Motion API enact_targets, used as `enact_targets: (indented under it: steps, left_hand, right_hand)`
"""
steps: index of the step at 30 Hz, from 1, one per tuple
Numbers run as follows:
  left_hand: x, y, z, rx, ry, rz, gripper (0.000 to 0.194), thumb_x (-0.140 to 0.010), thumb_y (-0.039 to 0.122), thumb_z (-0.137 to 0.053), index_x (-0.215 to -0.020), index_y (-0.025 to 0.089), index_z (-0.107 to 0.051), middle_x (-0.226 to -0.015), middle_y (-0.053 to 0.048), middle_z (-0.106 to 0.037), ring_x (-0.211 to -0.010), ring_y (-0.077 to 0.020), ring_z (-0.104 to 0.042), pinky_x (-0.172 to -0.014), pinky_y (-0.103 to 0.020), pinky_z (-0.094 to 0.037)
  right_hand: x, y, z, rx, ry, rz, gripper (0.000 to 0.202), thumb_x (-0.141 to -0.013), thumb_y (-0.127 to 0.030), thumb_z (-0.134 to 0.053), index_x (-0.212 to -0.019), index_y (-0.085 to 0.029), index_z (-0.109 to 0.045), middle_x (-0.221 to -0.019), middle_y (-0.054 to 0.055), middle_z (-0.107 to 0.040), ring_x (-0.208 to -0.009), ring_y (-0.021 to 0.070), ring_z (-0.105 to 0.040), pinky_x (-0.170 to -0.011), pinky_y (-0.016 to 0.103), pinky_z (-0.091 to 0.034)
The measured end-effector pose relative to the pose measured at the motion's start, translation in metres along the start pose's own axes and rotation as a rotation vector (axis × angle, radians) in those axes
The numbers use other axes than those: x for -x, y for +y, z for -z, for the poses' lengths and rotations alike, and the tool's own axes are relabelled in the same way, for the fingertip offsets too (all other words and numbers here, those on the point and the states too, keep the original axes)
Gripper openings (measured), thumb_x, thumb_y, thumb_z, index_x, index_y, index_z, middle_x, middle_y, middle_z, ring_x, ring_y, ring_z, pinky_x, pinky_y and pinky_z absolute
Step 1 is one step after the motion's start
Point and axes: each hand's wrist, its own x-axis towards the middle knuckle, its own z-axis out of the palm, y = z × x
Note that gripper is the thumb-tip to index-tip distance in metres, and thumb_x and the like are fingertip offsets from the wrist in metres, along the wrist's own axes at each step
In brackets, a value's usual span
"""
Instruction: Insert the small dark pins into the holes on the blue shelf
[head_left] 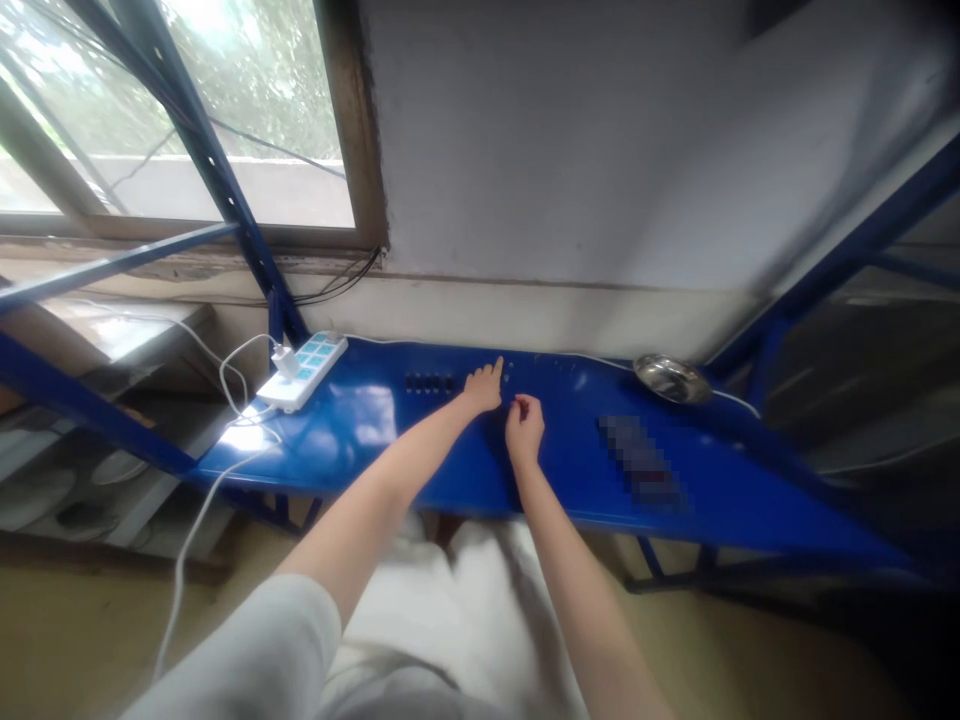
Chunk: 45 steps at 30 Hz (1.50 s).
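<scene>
My left hand (484, 387) is over the blue tabletop (457, 465) with its fingers apart and the index finger stretched out. Small clear bits (507, 378) lie just right of that fingertip, too small to name. To the left of this hand stands a row of several small dark pieces (429, 383). My right hand (524, 428) is held slightly nearer to me, its fingers curled together in a pinch. Whatever may be between those fingertips is too small to make out.
A white power strip (306, 372) with a plugged-in charger (285, 361) sits at the left end, its cables hanging down. At the back right is a shiny metal dish (671, 379). A pixelated flat object (641, 462) lies at the right. Blue uprights (217, 170) frame the table.
</scene>
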Motion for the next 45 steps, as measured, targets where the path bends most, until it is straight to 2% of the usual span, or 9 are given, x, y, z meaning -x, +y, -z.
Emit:
enact_targets:
  steps: [8,14,20,23,27,30,34,41,45]
  left_hand:
    - [-0.013,0.004,-0.017,0.015,0.057,0.027,0.056,-0.086,0.024,-0.035,-0.139,0.016,-0.018,-0.133,-0.017,-0.039,-0.118,-0.0285,-0.04,-0.092,-0.042,-0.035]
    - [-0.009,0.006,-0.006,-0.077,0.139,0.018,0.032,-0.085,0.008,-0.031,-0.111,0.011,-0.049,-0.109,-0.014,-0.056,-0.101,-0.0223,-0.053,-0.083,-0.033,-0.042]
    - [0.004,-0.005,-0.004,0.074,0.207,0.033,0.027,-0.082,0.004,-0.032,-0.096,0.011,-0.055,-0.096,-0.013,-0.06,-0.085,-0.0185,-0.058,-0.073,-0.029,-0.045]
    - [0.024,-0.011,-0.013,0.276,0.35,0.029,0.021,-0.083,0.009,-0.036,-0.087,0.013,-0.056,-0.088,-0.01,-0.061,-0.08,-0.0176,-0.058,-0.07,-0.028,-0.045]
    - [0.062,-0.015,-0.027,0.567,0.544,0.065,0.011,-0.079,0.013,-0.046,-0.08,0.015,-0.058,-0.082,-0.006,-0.062,-0.073,-0.0145,-0.056,-0.069,-0.027,-0.045]
    - [0.087,-0.017,-0.032,0.787,0.601,0.131,0.007,-0.077,0.019,-0.052,-0.077,0.016,-0.059,-0.074,-0.003,-0.062,-0.064,-0.0121,-0.055,-0.065,-0.025,-0.045]
    - [0.107,-0.021,-0.03,0.994,0.62,0.239,0.011,-0.075,0.026,-0.056,-0.077,0.016,-0.06,-0.072,-0.002,-0.061,-0.063,-0.0116,-0.055,-0.063,-0.025,-0.045]
    - [0.11,-0.031,-0.022,1.136,0.645,0.315,0.014,-0.074,0.027,-0.058,-0.081,0.016,-0.061,-0.076,-0.004,-0.063,-0.068,-0.0126,-0.058,-0.068,-0.027,-0.046]
    - [0.106,-0.031,-0.018,1.239,0.675,0.332,0.014,-0.072,0.026,-0.06,-0.079,0.015,-0.06,-0.073,-0.003,-0.062,-0.065,-0.0121,-0.059,-0.066,-0.027,-0.047]
  right_hand:
    - [0.0,-0.003,0.001,-0.012,0.003,-0.046,0.022,-0.08,-0.031,-0.041,-0.091,-0.017,-0.054,-0.091,0.008,-0.06,-0.082,0.0183,-0.056,-0.075,0.033,-0.044]
    - [0.001,-0.002,0.001,-0.013,0.011,-0.048,0.022,-0.08,-0.03,-0.041,-0.091,-0.017,-0.054,-0.09,0.009,-0.06,-0.082,0.0183,-0.056,-0.077,0.033,-0.044]
    - [-0.006,0.003,-0.002,0.09,0.02,-0.014,0.03,-0.079,-0.022,-0.038,-0.101,-0.013,-0.056,-0.103,0.014,-0.058,-0.097,0.0205,-0.053,-0.086,0.036,-0.042]
    - [-0.018,0.007,-0.006,0.307,-0.116,-0.042,0.037,-0.078,-0.019,-0.038,-0.109,-0.012,-0.056,-0.12,0.016,-0.05,-0.116,0.0231,-0.043,-0.098,0.04,-0.034]
    - [-0.035,0.007,-0.016,0.612,-0.391,-0.155,0.044,-0.084,-0.027,-0.037,-0.126,-0.021,-0.048,-0.139,0.01,-0.035,-0.131,0.0265,-0.023,-0.105,0.051,-0.018]
    - [-0.046,0.005,-0.026,0.699,-0.539,-0.185,0.047,-0.088,-0.036,-0.031,-0.133,-0.026,-0.039,-0.145,0.008,-0.026,-0.135,0.0276,-0.014,-0.105,0.055,-0.011]
    - [-0.056,0.005,-0.036,0.733,-0.616,-0.219,0.049,-0.09,-0.041,-0.024,-0.137,-0.027,-0.033,-0.147,0.007,-0.022,-0.135,0.0286,-0.011,-0.104,0.058,-0.009]
    - [-0.053,0.011,-0.041,0.668,-0.535,-0.152,0.043,-0.09,-0.034,-0.026,-0.125,-0.021,-0.048,-0.138,0.009,-0.038,-0.13,0.0263,-0.025,-0.103,0.058,-0.01]
    - [-0.044,0.004,-0.036,0.456,-0.327,-0.02,0.031,-0.086,-0.031,-0.035,-0.099,-0.016,-0.06,-0.109,0.013,-0.057,-0.105,0.0247,-0.048,-0.093,0.049,-0.032]
